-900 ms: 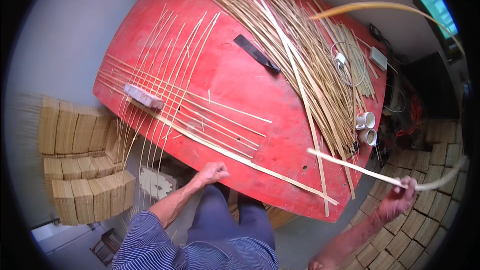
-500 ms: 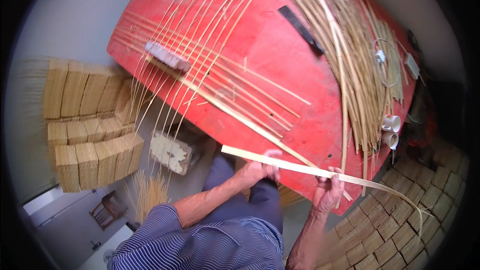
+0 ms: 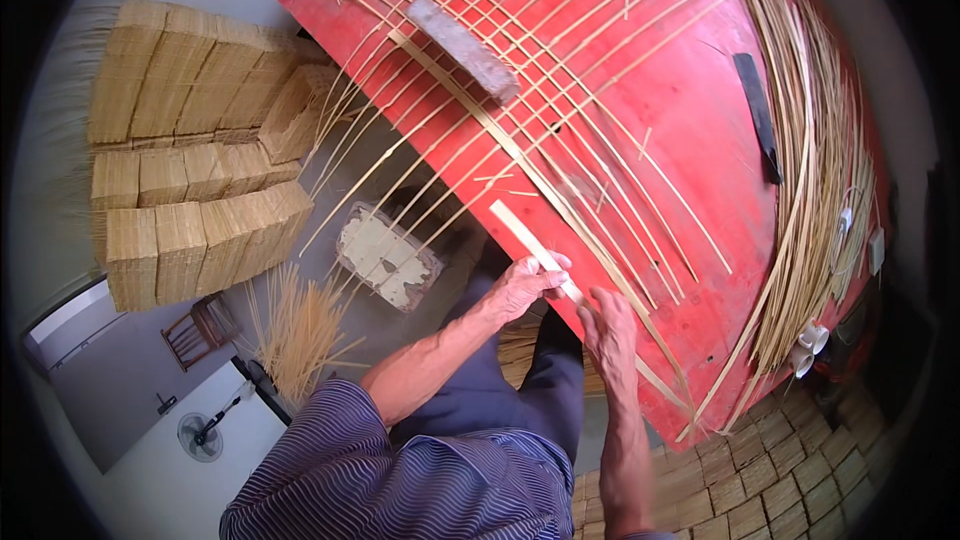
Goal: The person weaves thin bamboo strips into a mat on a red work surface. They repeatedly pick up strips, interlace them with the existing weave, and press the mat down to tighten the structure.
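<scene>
head view, looking down: a person in striped shirt (image 3: 430, 485) & dark trousers worked at a red table (image 3: 715, 110). l hand (image 3: 533, 283) was closed on a pale flat strip (image 3: 518, 228), thumb & fingers pinching it; strip's free end pointed up-left, over the table's near edge. r hand (image 3: 610, 328) was just beside it, lower right, fingers bent at the strip's lower part; can't tell if they gripped it.

on table, upper middle: thin strips (image 3: 560, 63) crossed in an open grid, some ends hanging past the near edge. a greyish oblong block (image 3: 463, 48) lay on them, w/ a wider lath (image 3: 520, 157) running diagonally below it toward the lower r corner. to the r: a dark flat piece (image 3: 757, 118), then a long heap of strips (image 3: 800, 170), plus two white mugs (image 3: 813, 339) nr the edge.

floor, l: tan stacked bundles (image 3: 190, 230), a scuffed pale slab (image 3: 388, 255), a spray of thin sticks (image 3: 300, 335), a wooden chair (image 3: 197, 333) & a fan (image 3: 203, 436). lower r: more tan blocks (image 3: 770, 480) in rows.
</scene>
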Demonstrator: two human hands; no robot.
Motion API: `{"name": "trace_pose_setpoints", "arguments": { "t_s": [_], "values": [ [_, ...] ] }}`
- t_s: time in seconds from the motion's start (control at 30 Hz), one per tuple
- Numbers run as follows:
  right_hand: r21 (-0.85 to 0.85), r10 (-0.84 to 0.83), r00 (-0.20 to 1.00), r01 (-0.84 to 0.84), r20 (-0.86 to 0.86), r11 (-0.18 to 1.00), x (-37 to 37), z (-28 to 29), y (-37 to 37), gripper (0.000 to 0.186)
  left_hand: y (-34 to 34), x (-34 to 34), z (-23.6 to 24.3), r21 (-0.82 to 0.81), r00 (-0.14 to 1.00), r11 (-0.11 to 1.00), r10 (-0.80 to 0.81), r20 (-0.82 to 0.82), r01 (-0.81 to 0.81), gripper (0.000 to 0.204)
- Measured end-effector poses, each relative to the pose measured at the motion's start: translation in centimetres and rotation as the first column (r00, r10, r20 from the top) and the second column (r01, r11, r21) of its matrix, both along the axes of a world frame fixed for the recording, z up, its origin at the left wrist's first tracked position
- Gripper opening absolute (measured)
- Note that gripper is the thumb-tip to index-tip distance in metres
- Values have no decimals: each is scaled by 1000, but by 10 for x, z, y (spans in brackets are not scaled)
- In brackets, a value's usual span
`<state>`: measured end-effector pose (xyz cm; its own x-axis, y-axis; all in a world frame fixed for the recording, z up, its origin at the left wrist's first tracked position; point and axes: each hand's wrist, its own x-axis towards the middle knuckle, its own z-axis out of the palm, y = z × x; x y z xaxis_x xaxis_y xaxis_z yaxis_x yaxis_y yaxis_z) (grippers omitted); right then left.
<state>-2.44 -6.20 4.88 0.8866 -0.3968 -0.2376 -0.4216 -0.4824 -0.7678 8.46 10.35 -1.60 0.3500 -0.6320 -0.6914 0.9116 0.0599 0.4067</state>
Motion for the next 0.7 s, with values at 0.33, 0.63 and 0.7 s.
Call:
{"name": "trace_pose_setpoints", "arguments": {
  "t_s": [0.33, 0.63, 0.7],
  "values": [
    [300, 294, 822, -159, -487, 941, 76, -55, 26, 31, 109, 126, -49, 767, 273, 493, -736, 619, -410, 34],
    [440, 377, 787, -150, -490, 886, 105, -85, 43, 36, 131, 165, -68, 913, 534, 406, -781, 322, 43, 41],
    [487, 375, 794, -116, -478, 866, 110, -86, 45, 35, 134, 166, -62, 882, 561, 460, -759, 331, 102, 42]
  ]
}}
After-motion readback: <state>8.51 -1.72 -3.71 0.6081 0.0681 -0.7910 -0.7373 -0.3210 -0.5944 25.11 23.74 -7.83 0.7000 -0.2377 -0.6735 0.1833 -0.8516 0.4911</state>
